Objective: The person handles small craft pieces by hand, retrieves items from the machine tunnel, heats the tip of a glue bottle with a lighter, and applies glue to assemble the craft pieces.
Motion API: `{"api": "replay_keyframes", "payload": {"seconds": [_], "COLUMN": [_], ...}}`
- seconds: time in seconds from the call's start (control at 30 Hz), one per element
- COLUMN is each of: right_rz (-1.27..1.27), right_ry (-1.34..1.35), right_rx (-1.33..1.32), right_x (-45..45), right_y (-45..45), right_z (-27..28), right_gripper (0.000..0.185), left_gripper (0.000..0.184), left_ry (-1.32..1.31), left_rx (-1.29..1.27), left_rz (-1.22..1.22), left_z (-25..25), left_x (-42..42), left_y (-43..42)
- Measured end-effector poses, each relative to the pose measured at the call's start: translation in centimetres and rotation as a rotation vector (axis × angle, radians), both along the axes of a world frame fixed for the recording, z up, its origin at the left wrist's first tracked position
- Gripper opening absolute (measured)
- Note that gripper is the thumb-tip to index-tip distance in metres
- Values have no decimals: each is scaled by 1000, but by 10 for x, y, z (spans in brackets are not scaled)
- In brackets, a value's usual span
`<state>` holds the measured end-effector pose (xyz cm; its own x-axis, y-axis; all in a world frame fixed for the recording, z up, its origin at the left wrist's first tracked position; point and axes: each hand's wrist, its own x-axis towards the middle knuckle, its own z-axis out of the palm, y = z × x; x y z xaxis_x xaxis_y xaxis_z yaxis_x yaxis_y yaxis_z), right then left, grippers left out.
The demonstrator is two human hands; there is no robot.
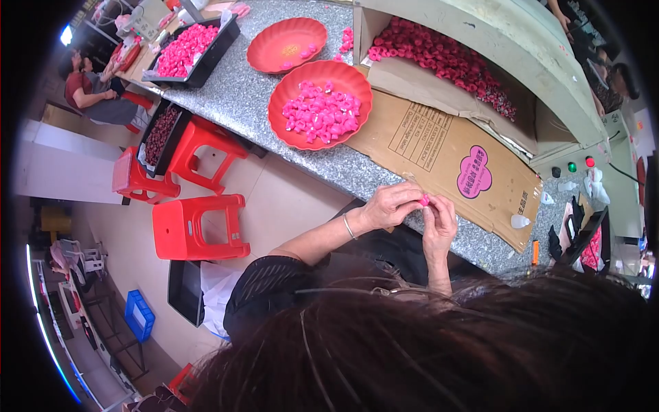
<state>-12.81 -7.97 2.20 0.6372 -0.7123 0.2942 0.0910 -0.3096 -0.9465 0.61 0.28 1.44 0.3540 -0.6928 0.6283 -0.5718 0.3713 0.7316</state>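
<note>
**Hands together on a small pink piece at the desk edge**

Left hand (pixel 393 206) and right hand (pixel 439 223): fingertips brought together, thumbs and fingers pinching one small bright-pink piece (pixel 424 200) between them. Piece partly hidden by the fingers; exact shape cannot be told. Thin silver-coloured bracelet (pixel 349 226) on the left wrist. Hands at the near edge of a speckled grey desk (pixel 240 93).

Just beyond: flattened brown cardboard sheet (pixel 384 117) with print and a pink flower-shaped label (pixel 474 172). Small white plastic bottle (pixel 519 221) lies near its right end; slim orange object (pixel 535 252) just beside that end.

Forward and left: red scalloped bowl (pixel 276 113) holding many pink pieces. Behind it, a second red scalloped bowl (pixel 270 49) with only a few. Loose pink pieces (pixel 347 40) to its right. Farther left, black rectangular tray (pixel 230 33) heaped with pink pieces.

Forward and right: pale open-fronted housing (pixel 580 96), deeper-pink pieces (pixel 439 55) massed inside.

Floor, left: red plastic stools (pixel 177 226), a black tray of dark-red pieces (pixel 180 132) resting on two of them; blue plastic crate (pixel 139 316) farther off. Seated person in a dark-red top (pixel 79 86) at far left.
</note>
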Motion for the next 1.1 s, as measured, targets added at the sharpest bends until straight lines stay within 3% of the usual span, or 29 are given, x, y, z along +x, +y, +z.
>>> {"api": "replay_keyframes", "payload": {"seconds": [0.2, 0.6, 0.7, 0.8, 1.1], "right_rz": [-116, -131, -103, -91, -99], "right_ry": [97, 139, 123, 114, 117], "right_rx": [-316, -451, -324, -267, -340], "right_x": [2, 6, 5, 3, 4], "right_y": [1, 4, 1, 0, 1], "right_z": [4, 12, 8, 4, 6], "right_gripper": [25, 27, 25, 23, 25], "left_gripper": [25, 24, 20, 19, 20], "left_ry": [-121, -344, -283, 21, -90], "left_rx": [-44, -24, -39, -85, -104], "left_rz": [72, 115, 132, 88, 134], "left_z": [0, -11, -13, -12, -13], "left_x": [-2, -1, -1, -5, -5], "left_y": [0, 9, 5, 0, 0]}}
